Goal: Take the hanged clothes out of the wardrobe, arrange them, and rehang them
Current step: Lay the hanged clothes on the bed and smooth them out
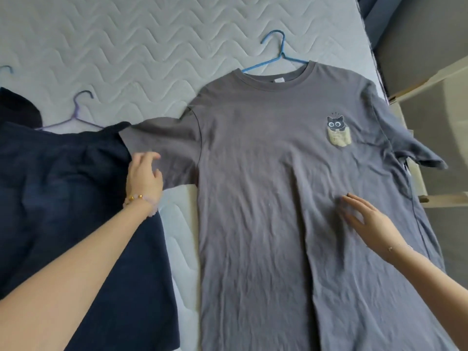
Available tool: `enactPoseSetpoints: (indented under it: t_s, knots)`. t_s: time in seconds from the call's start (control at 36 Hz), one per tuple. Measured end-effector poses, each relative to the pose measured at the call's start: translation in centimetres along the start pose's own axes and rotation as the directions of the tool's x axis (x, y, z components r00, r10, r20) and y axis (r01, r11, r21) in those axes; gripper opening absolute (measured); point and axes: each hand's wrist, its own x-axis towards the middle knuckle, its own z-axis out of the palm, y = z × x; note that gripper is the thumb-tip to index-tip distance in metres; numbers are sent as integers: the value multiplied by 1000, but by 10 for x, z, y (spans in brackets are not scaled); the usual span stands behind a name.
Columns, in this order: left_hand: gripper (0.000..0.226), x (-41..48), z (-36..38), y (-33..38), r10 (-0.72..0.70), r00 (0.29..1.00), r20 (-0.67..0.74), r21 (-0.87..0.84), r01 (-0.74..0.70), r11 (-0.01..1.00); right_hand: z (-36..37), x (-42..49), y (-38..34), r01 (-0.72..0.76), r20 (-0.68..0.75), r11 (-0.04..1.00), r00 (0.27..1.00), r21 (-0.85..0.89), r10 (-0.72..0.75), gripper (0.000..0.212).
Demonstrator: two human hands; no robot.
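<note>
A grey T-shirt (273,160) with a small cat print on the chest lies flat and face up on the mattress, on a blue hanger (276,55) whose hook sticks out of the collar. My left hand (144,177) rests on the end of the shirt's left sleeve, fingers loosely curled, holding nothing. My right hand (364,217) lies flat on the shirt's body, fingers spread. A dark navy garment (71,198) lies to the left on a purple hanger (78,115), its edge under the grey sleeve.
The quilted light grey mattress (126,46) fills the back and left. Another dark garment (17,110) and a hanger hook (7,69) show at the far left. The mattress's right edge runs beside a pale wooden frame (430,82), and the shirt's right sleeve overhangs it.
</note>
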Motion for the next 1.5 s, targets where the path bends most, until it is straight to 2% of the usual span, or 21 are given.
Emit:
enactPoseSetpoints:
  t_s: [0.06, 0.11, 0.19, 0.33, 0.42, 0.53, 0.61, 0.69, 0.75, 0.83, 0.92, 0.97, 1.06, 1.11, 1.17, 1.25, 1.31, 1.33, 1.39, 1.44, 1.5]
  knots:
    - [31, -65, 12, 0, -29, 996, 85, -127, 40, 991, -2, -23, 16, -57, 16, 998, 998, 12, 57, 47]
    - [31, -131, 25, -5, -154, 967, 204, -201, 195, 960, -2, -50, 38, -151, 11, 987, 989, 49, 150, 50]
    - [36, -217, 40, -7, -336, 872, 356, -261, 439, 860, 1, -91, 79, -249, -30, 966, 967, 62, 252, 54]
    - [58, -310, 51, 2, -523, 719, 458, -200, 656, 728, 6, -148, 147, -511, -1, 848, 856, 141, 516, 66]
    - [58, -338, 54, 1, -575, 666, 476, -241, 727, 643, 16, -176, 176, -594, 66, 765, 798, 249, 598, 57]
    - [29, -361, 50, -3, -605, 671, 430, -268, 734, 624, 26, -191, 197, -593, 59, 718, 784, 364, 618, 39]
    - [25, -368, 40, -15, -571, 713, 407, -233, 685, 691, 25, -189, 197, -559, -12, 715, 784, 420, 620, 24]
    - [33, -365, 25, -25, -526, 760, 381, -184, 620, 763, 28, -187, 201, -535, 19, 717, 807, 446, 590, 14]
    - [37, -360, 12, -32, -503, 788, 355, -184, 586, 789, 31, -188, 199, -525, 60, 733, 828, 432, 557, 14]
    - [40, -350, -6, -49, -496, 822, 280, -163, 550, 819, 36, -190, 198, -490, 25, 743, 842, 456, 539, 31]
    - [44, -342, -21, -63, -493, 843, 214, -143, 527, 838, 39, -190, 198, -529, 88, 692, 820, 491, 565, 23]
    - [45, -339, -28, -69, -496, 843, 207, -154, 529, 835, 35, -191, 196, -532, 56, 755, 829, 383, 556, 18]
    - [41, -339, -27, -77, -473, 846, 248, -159, 517, 841, 28, -196, 187, -451, -101, 851, 866, 269, 490, 25]
    - [36, -341, -20, -82, -472, 832, 293, -148, 527, 837, 27, -202, 175, -405, -152, 869, 876, 283, 458, 25]
    - [35, -344, -14, -86, -494, 802, 335, -150, 563, 813, 32, -209, 159, -400, -92, 853, 887, 336, 453, 28]
    - [27, -346, -7, -94, -557, 719, 415, -117, 650, 751, 48, -219, 140, -423, 24, 858, 900, 292, 435, 32]
    - [20, -345, -8, -94, -607, 639, 472, -115, 727, 677, 58, -220, 135, -470, 67, 845, 880, 256, 470, 20]
    - [20, -344, -8, -96, -612, 620, 492, -124, 745, 656, 61, -218, 135, -491, 75, 828, 868, 271, 490, 22]
    - [23, -340, -15, -96, -597, 609, 522, -160, 757, 634, 58, -218, 135, -473, 23, 828, 872, 300, 490, 35]
    - [17, -337, -29, -94, -566, 583, 583, -231, 787, 572, 46, -223, 137, -442, -51, 830, 873, 341, 486, 36]
    - [12, -338, -41, -94, -531, 503, 682, -272, 849, 453, 32, -234, 143, -409, -99, 836, 876, 365, 472, 28]
